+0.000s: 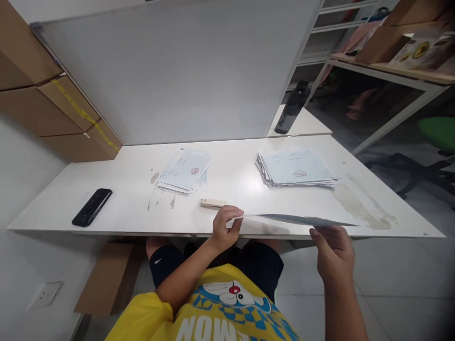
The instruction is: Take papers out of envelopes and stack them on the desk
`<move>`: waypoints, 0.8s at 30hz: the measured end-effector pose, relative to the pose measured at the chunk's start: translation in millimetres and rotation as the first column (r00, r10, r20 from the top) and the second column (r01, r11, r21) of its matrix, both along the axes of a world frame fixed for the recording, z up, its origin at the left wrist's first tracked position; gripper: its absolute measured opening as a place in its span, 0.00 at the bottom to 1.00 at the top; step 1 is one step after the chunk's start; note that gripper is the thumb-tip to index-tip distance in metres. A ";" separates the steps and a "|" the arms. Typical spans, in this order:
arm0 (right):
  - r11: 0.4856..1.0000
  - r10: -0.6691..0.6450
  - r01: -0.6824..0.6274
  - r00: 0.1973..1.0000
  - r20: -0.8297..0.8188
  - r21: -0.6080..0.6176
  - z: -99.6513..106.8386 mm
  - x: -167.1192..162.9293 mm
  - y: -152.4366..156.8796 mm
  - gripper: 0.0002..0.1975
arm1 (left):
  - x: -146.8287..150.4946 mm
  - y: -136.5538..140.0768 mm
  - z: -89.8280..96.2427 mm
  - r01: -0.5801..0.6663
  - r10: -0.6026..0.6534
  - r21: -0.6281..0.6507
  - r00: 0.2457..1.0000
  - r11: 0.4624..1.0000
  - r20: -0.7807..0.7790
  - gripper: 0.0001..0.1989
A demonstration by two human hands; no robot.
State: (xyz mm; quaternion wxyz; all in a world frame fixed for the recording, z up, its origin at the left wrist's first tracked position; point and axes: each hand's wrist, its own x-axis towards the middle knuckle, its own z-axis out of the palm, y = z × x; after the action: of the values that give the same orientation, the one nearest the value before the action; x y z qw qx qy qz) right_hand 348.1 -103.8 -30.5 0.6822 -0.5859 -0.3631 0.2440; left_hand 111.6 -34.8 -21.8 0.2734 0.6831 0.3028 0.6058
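Paper (295, 219), seen almost edge-on, is held above the front edge of the white table, so its face and number of sheets are hidden. My left hand (226, 229) pinches its left end between thumb and fingers. At the right part, my right hand (334, 251) grips the lower edge, thumb in front and fingertips partly hidden. Just beyond my left fingers lies a cream stapler-like object (212, 203). A small stack of pale blue papers (185, 170) with a red stamp lies behind it on the left. A thicker, similar stack (296, 168) sits behind the held paper.
A black phone (92, 207) lies on the table (128, 203) at left. Cardboard boxes (80, 113) stand at the left end. A white panel (177, 71) rises along the back, with a dark bottle (291, 109) at its right end. Another desk (384, 73) stands to the right.
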 end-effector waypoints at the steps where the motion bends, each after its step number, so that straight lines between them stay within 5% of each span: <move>1: 0.999 0.041 -0.040 0.999 0.008 -0.006 3.4 -2.6 4.6 0.19 | 0.6 3.6 0.9 0.014 -0.014 -0.029 1.000 0.999 0.002 0.09; 5: 0.978 0.180 -0.181 0.984 -0.013 -0.109 -6.1 -4.5 21.1 0.22 | 2.5 17.1 11.1 0.088 -0.085 -0.225 0.996 0.970 0.025 0.20; 12: 0.963 0.178 -0.162 0.982 0.056 -0.214 -17.0 12.9 8.9 0.20 | -17.7 19.6 37.3 0.090 -0.137 -0.417 0.987 0.904 -0.084 0.18; 19: 0.785 0.406 -0.435 0.899 -0.163 -0.441 -16.5 10.0 6.9 0.22 | -51.1 9.7 14.0 -0.018 -0.155 -0.420 0.914 0.907 -0.375 0.13; 24: 0.676 0.494 -0.466 0.861 -0.117 -0.571 -9.3 19.6 32.0 0.16 | -61.4 27.5 -14.9 -0.241 0.081 -0.184 0.787 0.953 -0.611 0.15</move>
State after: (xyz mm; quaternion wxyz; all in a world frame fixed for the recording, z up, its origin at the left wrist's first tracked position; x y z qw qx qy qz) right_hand 367.6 -71.8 -39.8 0.3729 -0.6549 -0.4274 0.4993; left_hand 50.2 -7.3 -36.7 0.1955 0.7696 0.5053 0.3378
